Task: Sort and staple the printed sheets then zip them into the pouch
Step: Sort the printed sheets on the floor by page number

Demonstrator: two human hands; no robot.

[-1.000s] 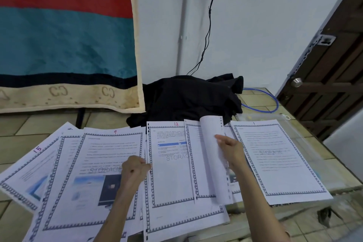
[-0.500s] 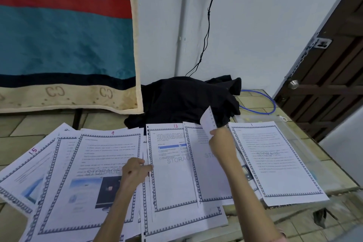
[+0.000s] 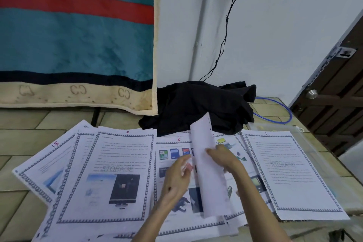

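Right hand (image 3: 223, 156) grips a lifted sheet (image 3: 208, 173), fingers partly hidden behind it; left hand (image 3: 177, 175) blurred above page 8 (image 3: 176, 216), grip unclear; pouch (image 3: 306, 139) mostly covered.

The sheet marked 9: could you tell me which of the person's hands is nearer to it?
Left. The left hand hovers just past the right edge of the sheet marked 9; the right hand is farther right, holding the raised sheet.
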